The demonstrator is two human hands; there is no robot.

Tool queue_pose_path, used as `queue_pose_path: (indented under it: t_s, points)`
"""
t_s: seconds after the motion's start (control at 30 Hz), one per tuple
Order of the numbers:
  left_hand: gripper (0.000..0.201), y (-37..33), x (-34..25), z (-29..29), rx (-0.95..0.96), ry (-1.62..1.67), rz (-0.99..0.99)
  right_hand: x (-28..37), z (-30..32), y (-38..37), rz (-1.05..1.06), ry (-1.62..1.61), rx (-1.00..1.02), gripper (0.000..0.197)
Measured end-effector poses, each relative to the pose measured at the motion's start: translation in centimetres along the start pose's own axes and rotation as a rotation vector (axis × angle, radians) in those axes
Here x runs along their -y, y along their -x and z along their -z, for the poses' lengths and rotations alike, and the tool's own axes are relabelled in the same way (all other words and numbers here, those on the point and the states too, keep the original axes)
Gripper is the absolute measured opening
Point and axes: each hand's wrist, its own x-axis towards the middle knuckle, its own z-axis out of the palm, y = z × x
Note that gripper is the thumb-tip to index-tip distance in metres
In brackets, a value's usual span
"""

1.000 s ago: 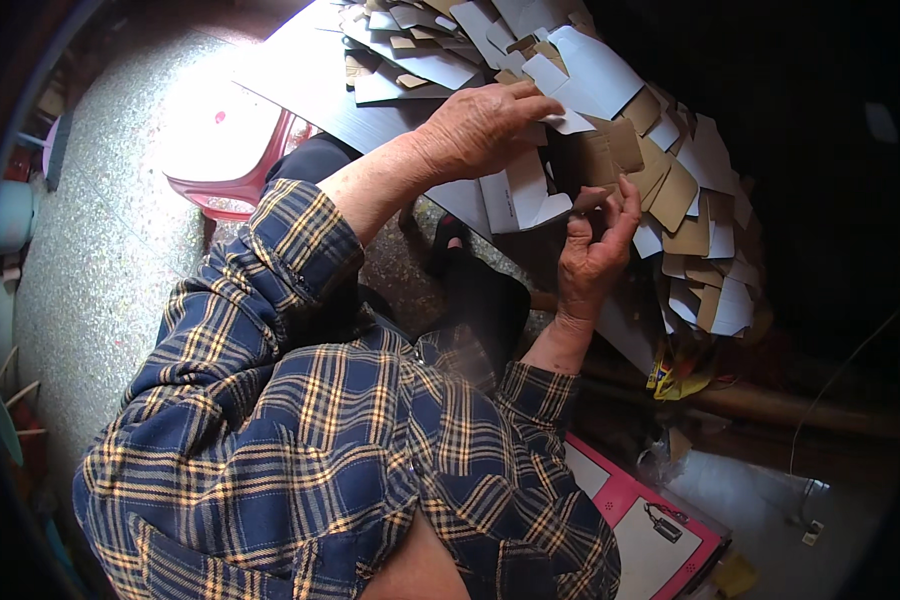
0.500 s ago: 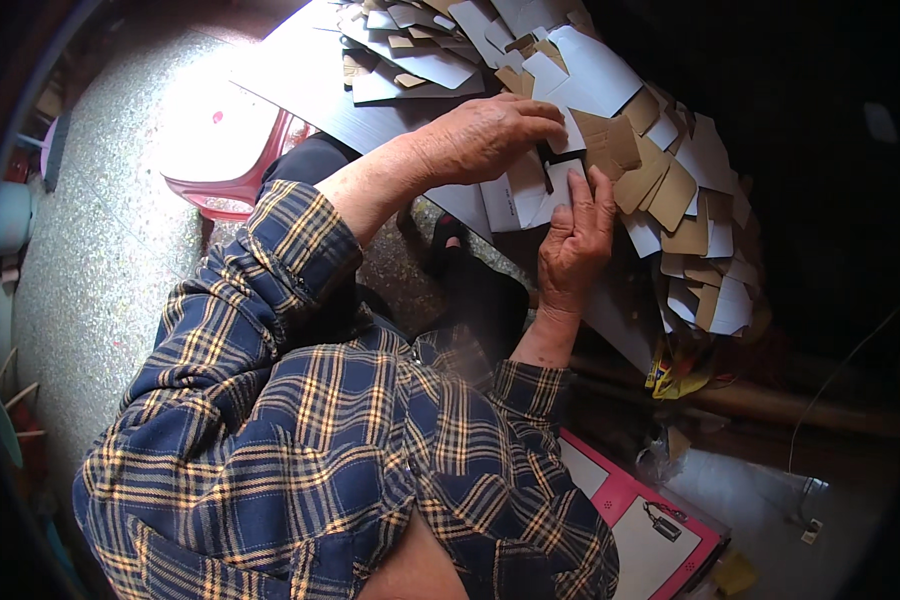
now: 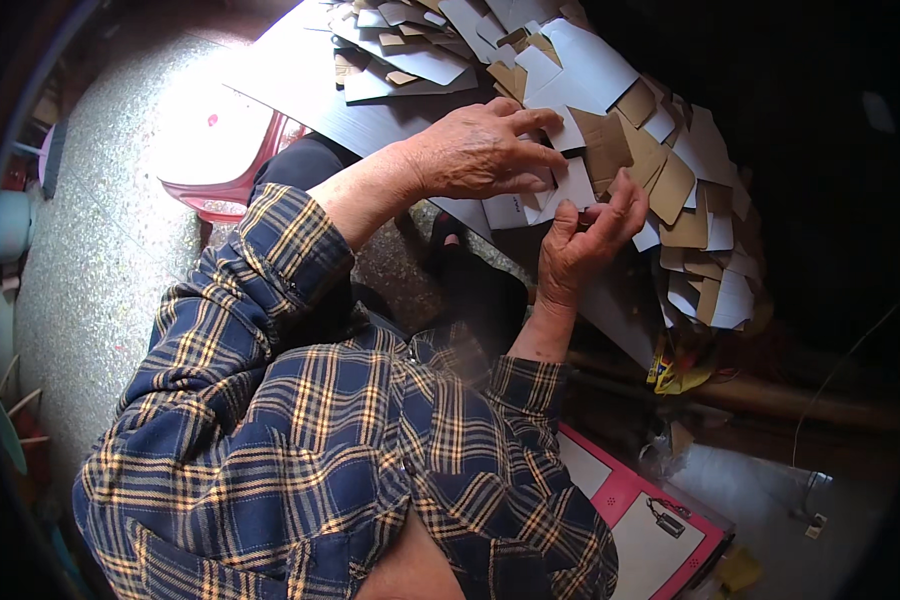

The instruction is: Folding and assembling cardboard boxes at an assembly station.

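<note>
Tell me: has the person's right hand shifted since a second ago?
Yes. The right hand has moved up and a little right toward the pile of white and brown cardboard pieces, judged against the red plastic stool.

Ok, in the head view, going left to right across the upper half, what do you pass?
Speckled floor → pink plastic stool → left hand → white card piece under its fingers → right hand → heap of brown and white card cut-outs.

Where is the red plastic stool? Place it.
In the head view, the red plastic stool stands upper left on the speckled floor, beside the left sleeve.
</note>
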Motion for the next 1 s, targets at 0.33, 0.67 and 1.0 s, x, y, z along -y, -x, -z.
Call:
queue_pose_path:
  t_s: [0.33,0.67,1.0]
  points:
    - [0.031,0.0,-0.1,0.0,-0.007,0.006,-0.001,-0.6,-0.1,-0.6,0.158,0.106,-0.004,0.050]
    - [0.036,-0.5,-0.3,-0.2,0.031,0.002,0.014,-0.2,1.0,-0.6,0.219,0.177,0.049,0.022]
    - [0.030,-0.3,-0.3,-0.3,0.009,0.072,0.033,0.9,0.6,-2.4,-0.017,0.100,0.112,0.023]
